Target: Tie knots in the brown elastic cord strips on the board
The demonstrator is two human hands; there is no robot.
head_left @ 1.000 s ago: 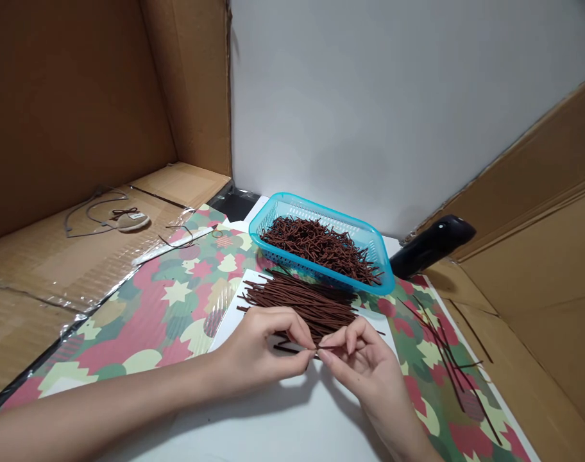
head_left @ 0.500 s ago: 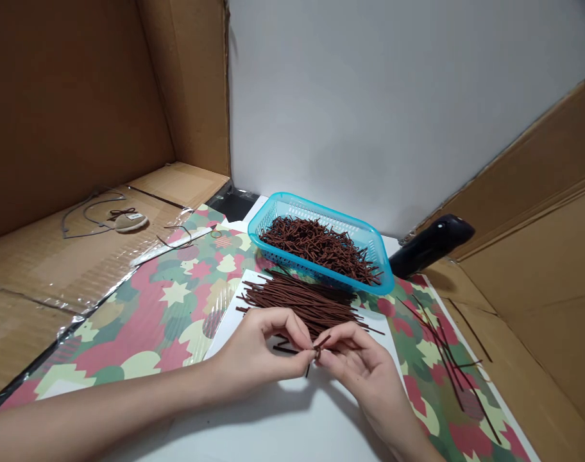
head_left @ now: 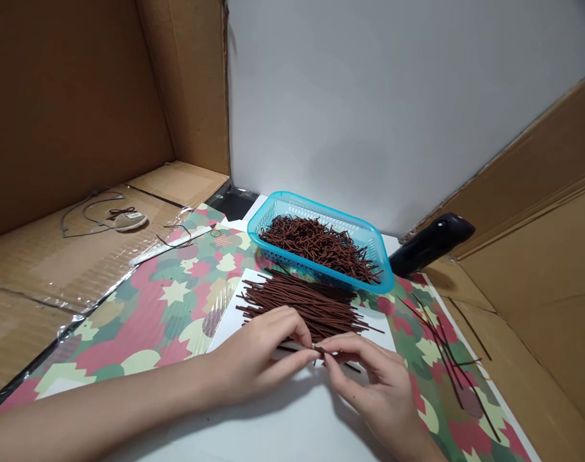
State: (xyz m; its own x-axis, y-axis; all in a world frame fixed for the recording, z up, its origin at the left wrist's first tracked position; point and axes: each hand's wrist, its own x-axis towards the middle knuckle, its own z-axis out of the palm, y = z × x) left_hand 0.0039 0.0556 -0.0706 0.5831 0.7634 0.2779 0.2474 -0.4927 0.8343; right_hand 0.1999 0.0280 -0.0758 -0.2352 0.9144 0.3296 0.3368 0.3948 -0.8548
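The left hand (head_left: 258,356) and right hand (head_left: 369,378) pinch a thin brown strand (head_left: 317,350) between closed fingertips, just in front of a heap of brown strands (head_left: 302,308) on white card (head_left: 229,330); a turquoise plastic basket (head_left: 321,210) holds more behind.

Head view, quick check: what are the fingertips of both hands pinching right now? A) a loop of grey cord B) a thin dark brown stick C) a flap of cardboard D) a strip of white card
B: the fingertips of the left hand and the right hand meet on a thin dark brown stick.
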